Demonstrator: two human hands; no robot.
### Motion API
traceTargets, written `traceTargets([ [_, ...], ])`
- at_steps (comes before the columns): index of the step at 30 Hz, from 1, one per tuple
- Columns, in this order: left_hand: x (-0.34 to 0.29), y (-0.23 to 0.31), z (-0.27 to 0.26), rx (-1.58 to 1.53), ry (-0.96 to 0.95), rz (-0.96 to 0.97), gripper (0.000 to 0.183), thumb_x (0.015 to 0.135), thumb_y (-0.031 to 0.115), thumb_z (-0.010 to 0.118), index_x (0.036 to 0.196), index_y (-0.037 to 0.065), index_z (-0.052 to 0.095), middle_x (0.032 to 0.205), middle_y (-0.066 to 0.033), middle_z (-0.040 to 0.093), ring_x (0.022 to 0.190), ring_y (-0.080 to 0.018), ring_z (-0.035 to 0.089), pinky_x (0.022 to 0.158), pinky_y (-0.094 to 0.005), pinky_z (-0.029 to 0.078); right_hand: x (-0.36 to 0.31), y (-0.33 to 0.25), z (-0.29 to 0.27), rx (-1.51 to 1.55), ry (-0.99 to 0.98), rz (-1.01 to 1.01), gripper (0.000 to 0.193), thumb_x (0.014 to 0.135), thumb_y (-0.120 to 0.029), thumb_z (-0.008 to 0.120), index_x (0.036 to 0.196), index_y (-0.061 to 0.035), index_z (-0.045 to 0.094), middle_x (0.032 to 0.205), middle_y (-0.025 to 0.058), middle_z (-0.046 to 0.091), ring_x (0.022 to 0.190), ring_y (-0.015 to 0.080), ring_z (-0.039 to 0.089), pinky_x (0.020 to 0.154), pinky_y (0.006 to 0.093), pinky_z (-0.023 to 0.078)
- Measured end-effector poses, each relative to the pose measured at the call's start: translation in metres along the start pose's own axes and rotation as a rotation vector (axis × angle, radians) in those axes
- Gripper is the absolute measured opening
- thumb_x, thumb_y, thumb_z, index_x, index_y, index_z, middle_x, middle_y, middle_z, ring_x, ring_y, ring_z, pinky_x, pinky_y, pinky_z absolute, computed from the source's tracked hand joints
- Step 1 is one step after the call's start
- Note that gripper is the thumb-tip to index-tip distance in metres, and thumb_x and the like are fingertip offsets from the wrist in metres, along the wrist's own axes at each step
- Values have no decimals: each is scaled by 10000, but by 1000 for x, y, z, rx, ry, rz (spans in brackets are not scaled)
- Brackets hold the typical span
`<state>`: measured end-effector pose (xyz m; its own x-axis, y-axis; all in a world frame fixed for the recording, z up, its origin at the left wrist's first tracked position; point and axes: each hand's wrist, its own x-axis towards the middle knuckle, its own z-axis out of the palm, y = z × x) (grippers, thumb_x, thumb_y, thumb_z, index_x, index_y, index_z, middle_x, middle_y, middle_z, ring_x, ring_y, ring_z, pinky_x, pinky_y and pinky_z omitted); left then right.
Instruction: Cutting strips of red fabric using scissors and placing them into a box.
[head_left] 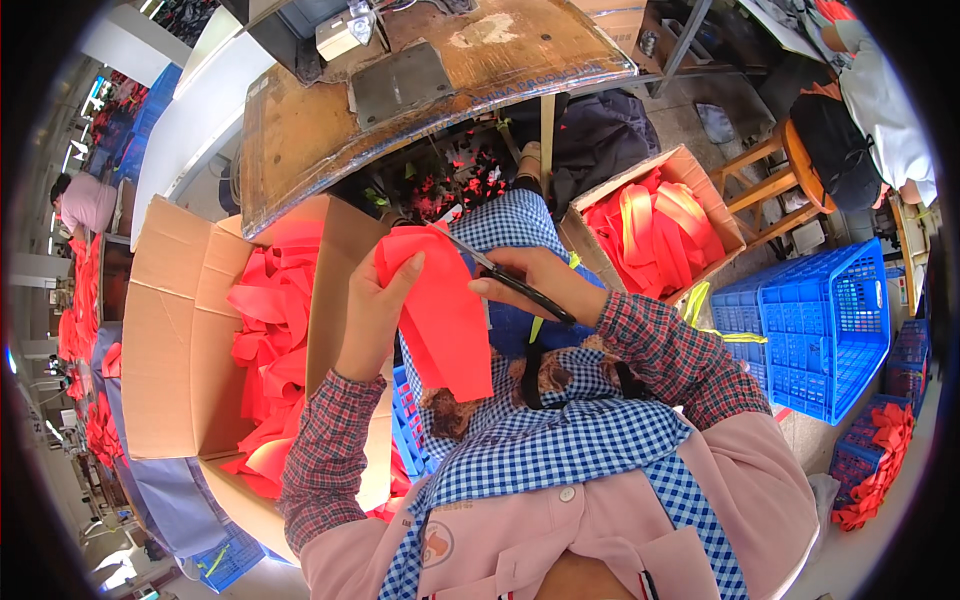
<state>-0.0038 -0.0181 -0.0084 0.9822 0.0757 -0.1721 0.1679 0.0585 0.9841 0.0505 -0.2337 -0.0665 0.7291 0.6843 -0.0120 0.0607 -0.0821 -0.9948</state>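
My left hand (375, 305) pinches the upper left edge of a red fabric piece (440, 325), which hangs down over my lap. From the other side, my right hand (545, 280) grips a pair of scissors (530, 296) with black handles. Their metal blades point up and to the left, at the top edge of the red piece. Whether the blades are apart or touch the cloth is too small to tell. Below the cloth lies my blue-and-white checked apron (540, 440).
A large open cardboard box (165, 330) with red fabric pieces stands at my left. At front right is a smaller cardboard box (735, 215) of red strips. A worn wooden sewing table (300, 150) spans the front. Blue plastic crates (800, 330) and a wooden stool (805, 165) are at right.
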Motion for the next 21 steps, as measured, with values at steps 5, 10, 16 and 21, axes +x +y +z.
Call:
traceTargets([
  [5,2,0,-1,-18,-12,3,270,940,138,613,1171,-1,589,1061,-48,660,945,-107,631,838,-242,505,-3,-5,-2,28,-23,-7,387,910,-415,644,911,-29,611,696,23,565,667,84,515,627,257,442],
  [10,0,4,1,98,-72,-15,233,933,129,619,1124,-4,609,1010,-35,666,909,-93,631,791,-230,516,-2,-6,0,-88,-25,-27,393,936,-419,600,903,-27,597,681,47,548,618,122,484,600,296,426],
  [16,3,-2,-3,123,-89,-28,235,933,138,619,1122,-1,611,1002,-32,668,891,-84,633,784,-229,517,-7,5,7,-123,-8,18,384,947,-396,588,904,-14,583,647,70,515,589,140,441,573,323,395],
  [21,11,-4,-5,124,-129,-79,226,937,138,613,1115,0,616,999,-26,670,886,-85,635,779,-232,519,-10,8,11,-158,-6,79,293,975,-295,563,985,-2,576,655,55,465,614,124,408,568,309,369],
])
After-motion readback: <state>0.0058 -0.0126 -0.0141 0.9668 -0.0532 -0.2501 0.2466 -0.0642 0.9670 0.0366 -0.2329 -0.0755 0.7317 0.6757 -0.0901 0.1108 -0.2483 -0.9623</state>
